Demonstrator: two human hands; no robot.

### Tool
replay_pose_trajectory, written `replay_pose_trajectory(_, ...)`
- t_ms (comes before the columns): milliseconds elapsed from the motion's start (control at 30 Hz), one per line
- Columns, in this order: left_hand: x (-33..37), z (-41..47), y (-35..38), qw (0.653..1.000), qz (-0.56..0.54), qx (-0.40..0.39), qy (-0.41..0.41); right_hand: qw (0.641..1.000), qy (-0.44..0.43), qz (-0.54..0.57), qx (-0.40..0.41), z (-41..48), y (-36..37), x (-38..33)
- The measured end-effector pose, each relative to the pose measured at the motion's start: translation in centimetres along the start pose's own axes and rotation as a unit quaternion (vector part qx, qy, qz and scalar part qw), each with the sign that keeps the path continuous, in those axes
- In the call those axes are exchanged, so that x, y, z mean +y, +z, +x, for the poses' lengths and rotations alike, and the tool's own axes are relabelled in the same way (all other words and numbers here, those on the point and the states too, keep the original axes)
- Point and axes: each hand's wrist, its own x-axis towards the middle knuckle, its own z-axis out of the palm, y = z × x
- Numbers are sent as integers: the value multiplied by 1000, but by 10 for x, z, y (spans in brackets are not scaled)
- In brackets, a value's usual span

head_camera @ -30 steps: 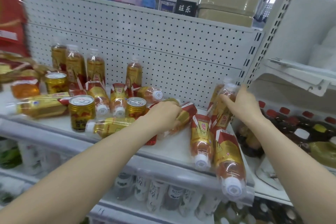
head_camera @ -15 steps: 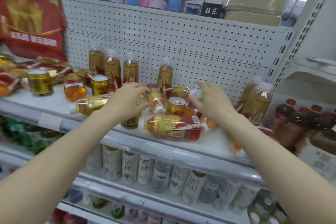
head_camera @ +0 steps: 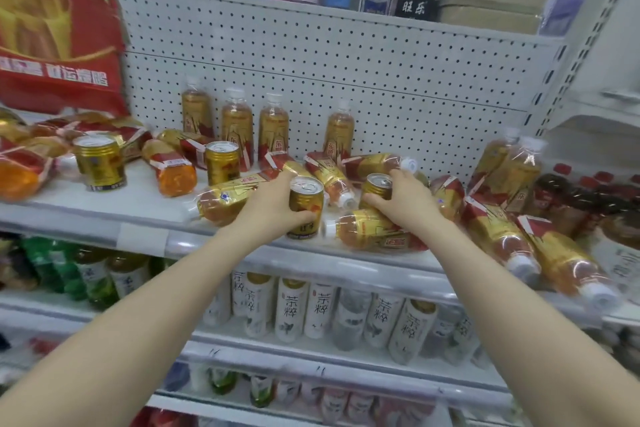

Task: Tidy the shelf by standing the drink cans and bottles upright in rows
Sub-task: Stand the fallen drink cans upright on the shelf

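Gripping one upright gold can [head_camera: 305, 206], the left hand [head_camera: 273, 210]; the right hand [head_camera: 403, 199] grips another can [head_camera: 377, 189] on the shelf [head_camera: 145, 218].

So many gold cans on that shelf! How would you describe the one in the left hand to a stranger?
Find the white pegboard behind the cluttered drinks shelf, then drop to the shelf's front edge near the middle. The gold can stands upright there with the left hand curled round it; it sits nearer the edge than the neighbouring can in the right hand.
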Motion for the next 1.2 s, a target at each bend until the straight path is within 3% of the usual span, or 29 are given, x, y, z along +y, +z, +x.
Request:
replay_pose_trajectory(267, 2, -15, -21, 984, -145, 103, -31, 996, 55, 66, 0, 13, -6, -9)
replay_pose_trajectory(533, -3, -53, -71, 950, -239, 182, -85, 964, -49, 247, 88, 13, -50, -52)
replay_pose_trajectory(767, -46, -121, -94, 923, -249, 245, -160, 901, -138, 412, -1, -18, -21, -141)
replay_pose_trajectory(1200, -227, -279, -222, 875, -168, 347, -294, 827, -296, 452, -156, -97, 89, -414)
